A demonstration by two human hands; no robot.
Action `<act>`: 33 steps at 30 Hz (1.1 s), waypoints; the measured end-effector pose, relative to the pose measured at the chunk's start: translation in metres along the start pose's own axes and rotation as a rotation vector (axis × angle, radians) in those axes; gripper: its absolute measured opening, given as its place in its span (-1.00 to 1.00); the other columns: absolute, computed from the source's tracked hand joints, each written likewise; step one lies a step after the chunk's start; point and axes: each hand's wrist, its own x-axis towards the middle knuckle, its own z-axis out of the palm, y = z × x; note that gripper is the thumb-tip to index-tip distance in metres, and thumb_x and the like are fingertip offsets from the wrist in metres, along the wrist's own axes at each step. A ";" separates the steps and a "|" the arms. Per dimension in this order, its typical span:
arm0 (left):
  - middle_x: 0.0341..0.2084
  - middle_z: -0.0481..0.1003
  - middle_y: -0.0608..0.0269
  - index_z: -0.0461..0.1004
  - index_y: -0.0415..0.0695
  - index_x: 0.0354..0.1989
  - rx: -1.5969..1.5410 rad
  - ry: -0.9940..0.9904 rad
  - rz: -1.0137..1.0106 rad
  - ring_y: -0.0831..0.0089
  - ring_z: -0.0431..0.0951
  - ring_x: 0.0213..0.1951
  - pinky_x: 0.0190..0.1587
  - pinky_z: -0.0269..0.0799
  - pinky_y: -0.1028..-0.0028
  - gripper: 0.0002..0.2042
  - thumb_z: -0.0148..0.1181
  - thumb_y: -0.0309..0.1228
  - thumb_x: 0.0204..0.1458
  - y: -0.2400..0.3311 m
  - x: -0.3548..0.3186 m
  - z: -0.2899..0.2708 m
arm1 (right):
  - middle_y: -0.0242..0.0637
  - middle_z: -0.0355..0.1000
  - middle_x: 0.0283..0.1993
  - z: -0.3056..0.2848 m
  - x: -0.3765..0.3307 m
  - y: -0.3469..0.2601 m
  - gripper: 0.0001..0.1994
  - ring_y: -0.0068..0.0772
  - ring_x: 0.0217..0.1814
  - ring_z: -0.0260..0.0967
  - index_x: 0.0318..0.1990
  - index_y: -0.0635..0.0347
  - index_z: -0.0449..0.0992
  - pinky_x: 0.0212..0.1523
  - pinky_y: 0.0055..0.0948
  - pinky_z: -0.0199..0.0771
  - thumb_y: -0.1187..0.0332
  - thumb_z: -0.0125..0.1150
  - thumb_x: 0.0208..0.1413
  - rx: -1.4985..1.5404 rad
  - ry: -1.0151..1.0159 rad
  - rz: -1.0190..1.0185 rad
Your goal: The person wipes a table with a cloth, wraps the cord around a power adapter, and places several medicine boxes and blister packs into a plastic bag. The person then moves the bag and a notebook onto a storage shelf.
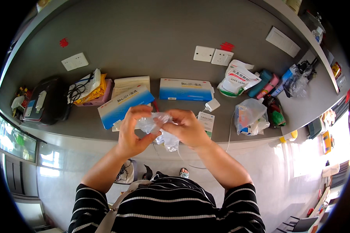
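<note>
Crumpled clear plastic bag (161,130), held up between both hands in front of the grey counter (85,124), over its near edge. Pinched at its upper left by the left hand (131,130), thumb and fingertips pressed together on the film; gripped on the other side by the right hand (187,127), fingers curled and closed over the bunched plastic. Seemed only partly worked open: film still wadded, a loose tail hanging below the right hand, nothing clearly visible inside; whether being opened or bundled up, could not tell. Just behind the hands, a blue-and-white carton (124,105) lying askew on a cream box, and a second blue-and-white carton (186,89) set against the wall. Right of those, a small white charger (212,105), a filled clear bag (249,115), a white printed pouch (238,79). Far left, a black bag (48,101).
</note>
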 end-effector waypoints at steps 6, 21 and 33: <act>-0.25 0.52 0.16 0.46 -0.25 -0.17 0.233 -0.356 -0.072 0.33 0.49 -0.17 -0.02 0.32 0.42 -0.68 0.29 -0.61 -0.18 -0.027 -0.006 -0.014 | -0.34 0.41 -0.30 0.005 -0.001 -0.005 -0.87 -0.27 -0.24 0.38 -0.39 0.12 0.44 0.14 -0.10 0.21 0.54 0.22 -0.13 -0.739 0.132 -0.491; -0.39 0.55 0.32 0.56 -0.13 -0.41 -0.900 0.140 -0.776 0.53 0.47 -0.28 -0.11 0.30 0.51 -0.98 0.22 -0.50 0.01 -0.015 0.024 0.026 | -0.38 0.43 -0.26 -0.030 -0.013 0.014 -0.74 -0.30 -0.19 0.36 -0.32 0.03 0.58 0.11 -0.12 0.29 0.49 0.30 -0.28 -0.918 0.427 -0.907; -0.50 0.49 0.39 0.58 -0.18 -0.43 -0.427 0.361 -0.784 0.63 0.36 -0.39 -0.21 0.22 0.62 -0.92 0.28 -0.44 -0.03 -0.090 0.020 -0.009 | -0.30 0.43 -0.49 -0.086 -0.033 0.068 -0.75 -0.41 -0.52 0.36 -0.49 0.26 0.43 -0.49 -0.54 0.33 0.27 0.25 0.07 -0.440 0.676 -0.106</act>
